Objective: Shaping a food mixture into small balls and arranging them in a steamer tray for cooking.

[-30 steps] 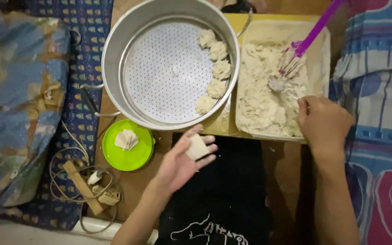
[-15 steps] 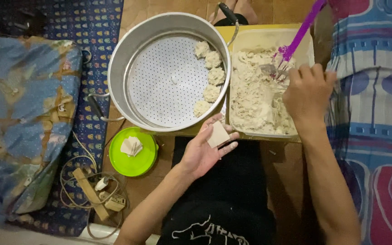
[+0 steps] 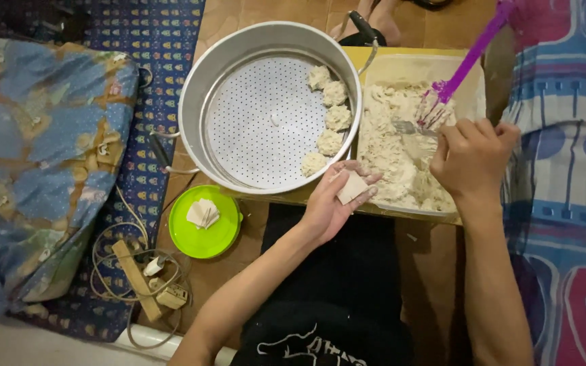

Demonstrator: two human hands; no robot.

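The left hand (image 3: 334, 200) cups a dough wrapper (image 3: 353, 188) on open fingers while the right hand (image 3: 473, 159) grips a fork (image 3: 408, 127) in the filling tray (image 3: 473, 102).

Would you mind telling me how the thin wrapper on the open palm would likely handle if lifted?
The wrapper looks thin and flat on the left hand, so probably floppy and light. It may tear easily. Beside the moist-looking filling, it could turn sticky.

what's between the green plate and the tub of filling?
In the head view, the left hand with a wrapper on its palm lies between the green plate and the tub of filling, beside the steamer pot's near rim.
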